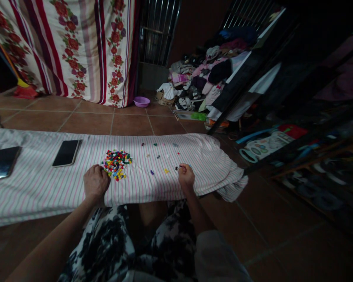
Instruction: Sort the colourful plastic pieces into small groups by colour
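A heaped pile of small multicoloured beads (117, 162) lies on a striped cloth (61, 184) in front of me. My left hand (96, 182) rests at the pile's near left edge, its fingers curled under; what they hold, if anything, is hidden. Farther right, my right hand (186, 178) is closed in a pinch just above the cloth, beside a few black beads (176, 168). What sits between those fingertips is too small to make out. Small colour groups lie spaced apart between pile and right hand, among them yellow beads (166, 171), purple beads (152, 172) and green beads (155, 145).
Two dark-screened devices, a phone (67, 152) and a larger one (2, 162), lie on the cloth at left. Beyond on the tiled floor are a purple basin (141, 102), a heap of clothes (206, 74) and a floral curtain (88, 51). Dark shelving stands at right.
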`<state>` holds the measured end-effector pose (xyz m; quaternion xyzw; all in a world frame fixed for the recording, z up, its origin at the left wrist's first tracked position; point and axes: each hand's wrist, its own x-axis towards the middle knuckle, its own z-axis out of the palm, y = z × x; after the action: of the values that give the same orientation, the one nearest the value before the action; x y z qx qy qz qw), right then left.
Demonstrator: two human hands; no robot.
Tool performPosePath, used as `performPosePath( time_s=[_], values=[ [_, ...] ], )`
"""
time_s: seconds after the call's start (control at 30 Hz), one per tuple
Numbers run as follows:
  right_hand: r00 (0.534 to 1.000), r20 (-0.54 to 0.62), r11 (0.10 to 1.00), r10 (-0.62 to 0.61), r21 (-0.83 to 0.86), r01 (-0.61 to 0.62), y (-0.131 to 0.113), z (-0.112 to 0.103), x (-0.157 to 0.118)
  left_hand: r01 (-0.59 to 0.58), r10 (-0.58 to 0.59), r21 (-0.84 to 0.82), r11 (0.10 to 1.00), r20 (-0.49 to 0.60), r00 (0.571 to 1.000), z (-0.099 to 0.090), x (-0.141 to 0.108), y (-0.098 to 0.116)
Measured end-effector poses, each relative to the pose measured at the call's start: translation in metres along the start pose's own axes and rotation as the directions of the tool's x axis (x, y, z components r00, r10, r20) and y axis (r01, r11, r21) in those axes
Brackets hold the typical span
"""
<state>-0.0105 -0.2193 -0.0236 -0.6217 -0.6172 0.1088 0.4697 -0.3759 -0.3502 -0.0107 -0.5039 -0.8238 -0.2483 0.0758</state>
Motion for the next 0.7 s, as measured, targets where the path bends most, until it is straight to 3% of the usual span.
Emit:
performPosePath(
  time_s=[0.23,0.7],
  values=[
    [0.999,0.037,0.998,0.012,-0.061,-0.010,0.0110,0.0050,-0.0050,-0.006,0.006,0.005,1.000,0.010,1.000,0.0000,0.0003,-0.0006],
    [0.996,0.092,0.999,-0.013,-0.049,0.017,0.0095,0.0034,-0.0075,-0.005,0.005,0.026,1.000,0.022,1.000,-0.0018,-0.0005,0.0013]
  ],
)
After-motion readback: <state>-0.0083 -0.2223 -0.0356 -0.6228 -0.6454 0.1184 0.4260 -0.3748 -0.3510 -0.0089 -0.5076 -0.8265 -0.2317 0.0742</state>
